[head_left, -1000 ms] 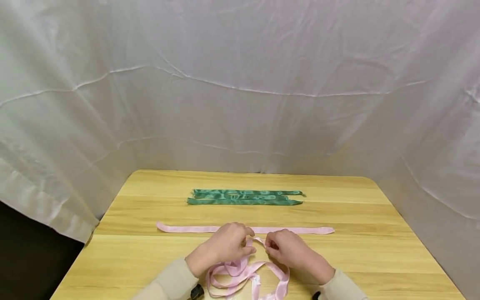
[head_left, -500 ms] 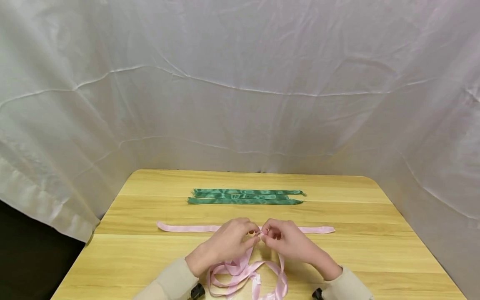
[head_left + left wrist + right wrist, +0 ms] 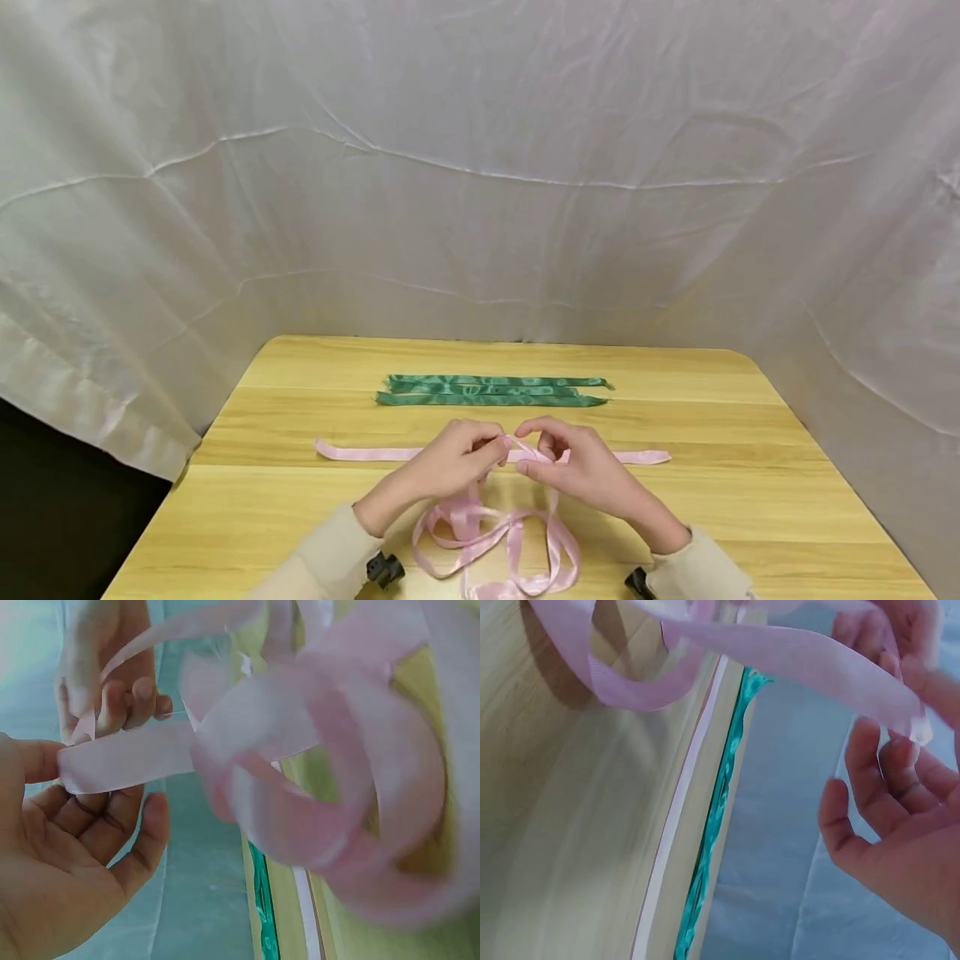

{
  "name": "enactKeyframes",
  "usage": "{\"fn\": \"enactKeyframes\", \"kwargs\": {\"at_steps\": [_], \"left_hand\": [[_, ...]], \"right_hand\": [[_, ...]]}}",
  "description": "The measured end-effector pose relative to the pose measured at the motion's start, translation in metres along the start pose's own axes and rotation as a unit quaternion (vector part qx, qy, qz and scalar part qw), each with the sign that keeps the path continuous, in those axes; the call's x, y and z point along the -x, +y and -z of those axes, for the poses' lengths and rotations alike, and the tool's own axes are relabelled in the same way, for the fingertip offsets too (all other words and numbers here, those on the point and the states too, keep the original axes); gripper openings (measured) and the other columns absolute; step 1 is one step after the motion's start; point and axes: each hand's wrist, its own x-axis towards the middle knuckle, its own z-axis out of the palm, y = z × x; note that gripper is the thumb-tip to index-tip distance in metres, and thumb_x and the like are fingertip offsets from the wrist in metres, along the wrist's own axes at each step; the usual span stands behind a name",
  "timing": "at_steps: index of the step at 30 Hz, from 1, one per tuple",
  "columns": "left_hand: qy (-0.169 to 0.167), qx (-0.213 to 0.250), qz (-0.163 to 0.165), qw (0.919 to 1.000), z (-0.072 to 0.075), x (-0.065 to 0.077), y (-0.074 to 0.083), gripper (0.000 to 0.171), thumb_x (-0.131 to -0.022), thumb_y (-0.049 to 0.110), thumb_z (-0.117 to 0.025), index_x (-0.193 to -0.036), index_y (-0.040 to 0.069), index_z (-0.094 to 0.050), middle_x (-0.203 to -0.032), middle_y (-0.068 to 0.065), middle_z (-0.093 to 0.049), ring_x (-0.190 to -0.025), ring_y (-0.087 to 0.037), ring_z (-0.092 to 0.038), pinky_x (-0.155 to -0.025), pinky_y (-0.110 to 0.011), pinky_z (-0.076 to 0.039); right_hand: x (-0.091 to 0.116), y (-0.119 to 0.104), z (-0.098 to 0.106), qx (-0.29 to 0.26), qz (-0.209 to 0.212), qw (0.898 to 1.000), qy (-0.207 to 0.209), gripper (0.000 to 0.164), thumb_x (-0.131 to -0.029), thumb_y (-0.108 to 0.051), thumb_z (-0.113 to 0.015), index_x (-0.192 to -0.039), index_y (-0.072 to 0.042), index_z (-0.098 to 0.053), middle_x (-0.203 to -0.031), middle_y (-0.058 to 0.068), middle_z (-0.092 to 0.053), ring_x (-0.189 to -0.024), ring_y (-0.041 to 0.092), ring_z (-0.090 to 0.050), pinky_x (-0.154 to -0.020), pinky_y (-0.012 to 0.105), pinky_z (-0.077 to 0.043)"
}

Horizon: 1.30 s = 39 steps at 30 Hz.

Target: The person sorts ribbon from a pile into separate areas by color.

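A long pink ribbon [image 3: 491,546] lies in loose loops before the person, and one part rises to both hands. The left hand [image 3: 457,457] pinches this part between thumb and forefinger; a flat length [image 3: 127,757] runs from those fingertips in the left wrist view. Close by on the right, the right hand [image 3: 581,467] has curled fingers around the ribbon's raised part, its thumb and forefinger tips apart in the head view. In the right wrist view, a ribbon end [image 3: 911,724] lies at the right hand's fingers [image 3: 874,776]. Exact finger contact there is partly hidden.
Behind the hands, a separate straight pink ribbon [image 3: 367,454] lies across the wooden table [image 3: 247,517]. Farther back are several green ribbons [image 3: 487,390] side by side. A pale cloth [image 3: 480,233] hangs around the table's back and sides.
Both hands have lifted slightly and moved away from the body, raising the pink ribbon. The hands came together at the ribbon, then the right thumb and forefinger spread. The loops below shifted.
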Motion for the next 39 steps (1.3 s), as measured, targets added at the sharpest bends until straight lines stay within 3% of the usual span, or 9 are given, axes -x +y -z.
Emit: {"fn": "enactKeyframes", "kwargs": {"at_steps": [4, 7, 13, 21, 24, 28, 30, 33, 39], "left_hand": [[-0.002, 0.024, 0.023, 0.9995, 0.003, 0.003, 0.003, 0.029, -0.111, 0.026, -0.054, -0.087, 0.019, -0.07, -0.053, 0.008, -0.046, -0.043, -0.002, -0.041, -0.046, -0.019, -0.034], [-0.005, 0.034, 0.036, 0.9988, 0.006, 0.009, 0.003, 0.026, -0.109, 0.027, -0.058, -0.089, 0.02, -0.073, -0.049, 0.008, -0.043, -0.039, -0.002, -0.036, -0.042, -0.02, -0.029], [-0.008, 0.042, 0.053, 0.9977, 0.02, 0.025, 0.007, 0.019, -0.106, 0.032, -0.064, -0.091, 0.026, -0.073, -0.045, 0.009, -0.042, -0.034, -0.003, -0.036, -0.037, -0.02, -0.032], [0.016, 0.033, 0.049, 0.9981, 0.046, 0.045, 0.011, 0.02, -0.105, 0.034, -0.067, -0.091, 0.022, -0.074, -0.046, 0.007, -0.041, -0.034, -0.005, -0.043, -0.038, -0.02, -0.036], [0.033, 0.02, 0.04, 0.9985, 0.052, 0.05, 0.01, 0.022, -0.104, 0.034, -0.067, -0.087, 0.021, -0.073, -0.052, 0.007, -0.047, -0.04, -0.01, -0.051, -0.042, -0.019, -0.036], [0.055, -0.002, 0.034, 0.9979, 0.057, 0.056, 0.009, 0.023, -0.104, 0.033, -0.067, -0.086, 0.021, -0.072, -0.065, 0.004, -0.058, -0.054, -0.015, -0.06, -0.05, -0.022, -0.042], [0.068, -0.011, 0.035, 0.997, 0.059, 0.058, 0.009, 0.021, -0.104, 0.032, -0.068, -0.088, 0.021, -0.074, -0.069, 0.004, -0.06, -0.057, -0.013, -0.059, -0.053, -0.022, -0.044], [0.087, -0.022, 0.04, 0.9951, 0.063, 0.061, 0.01, 0.018, -0.104, 0.03, -0.068, -0.088, 0.023, -0.074, -0.067, 0.005, -0.056, -0.057, -0.005, -0.05, -0.052, -0.021, -0.04], [0.117, -0.024, 0.053, 0.9914, 0.07, 0.065, 0.013, 0.02, -0.103, 0.033, -0.069, -0.087, 0.023, -0.073, -0.058, 0.006, -0.043, -0.05, -0.003, -0.039, -0.047, -0.022, -0.032]], "right_hand": [[0.0, -0.001, -0.001, 0.007, 0.022, 0.999, 0.034, 0.009, -0.102, -0.021, -0.072, -0.108, -0.023, -0.077, -0.076, -0.01, -0.064, -0.066, 0.002, -0.053, -0.056, 0.023, -0.045], [0.003, -0.003, 0.0, 0.009, 0.02, 0.999, 0.043, 0.009, -0.103, -0.02, -0.07, -0.103, -0.024, -0.078, -0.075, -0.011, -0.063, -0.065, 0.002, -0.051, -0.054, 0.022, -0.041], [0.009, -0.005, 0.008, 0.007, 0.008, 0.999, 0.036, 0.01, -0.102, -0.019, -0.07, -0.098, -0.026, -0.075, -0.077, -0.011, -0.059, -0.07, 0.003, -0.05, -0.059, 0.023, -0.041], [0.015, -0.001, 0.023, -0.014, 0.0, 1.0, 0.027, 0.015, -0.103, -0.019, -0.068, -0.092, -0.024, -0.075, -0.082, -0.006, -0.07, -0.078, 0.009, -0.062, -0.071, 0.027, -0.05], [0.016, 0.001, 0.027, -0.032, -0.004, 0.999, 0.011, 0.015, -0.106, -0.017, -0.064, -0.097, -0.02, -0.075, -0.077, -0.002, -0.068, -0.077, 0.013, -0.064, -0.071, 0.028, -0.05], [0.016, 0.002, 0.03, -0.073, -0.016, 0.997, 0.0, 0.018, -0.109, -0.015, -0.057, -0.115, -0.011, -0.073, -0.07, 0.006, -0.061, -0.064, 0.018, -0.059, -0.063, 0.03, -0.052], [0.016, 0.002, 0.031, -0.087, -0.019, 0.996, 0.007, 0.021, -0.11, -0.014, -0.054, -0.124, -0.009, -0.069, -0.067, 0.009, -0.056, -0.056, 0.019, -0.052, -0.054, 0.03, -0.049], [0.016, 0.002, 0.033, -0.076, -0.013, 0.997, 0.026, 0.023, -0.11, -0.012, -0.054, -0.13, -0.012, -0.066, -0.07, 0.008, -0.051, -0.054, 0.018, -0.045, -0.052, 0.03, -0.046], [0.018, 0.001, 0.036, -0.058, -0.021, 0.998, 0.033, 0.02, -0.105, -0.015, -0.066, -0.123, -0.019, -0.071, -0.088, 0.005, -0.061, -0.058, 0.011, -0.047, -0.056, 0.027, -0.047]]}}
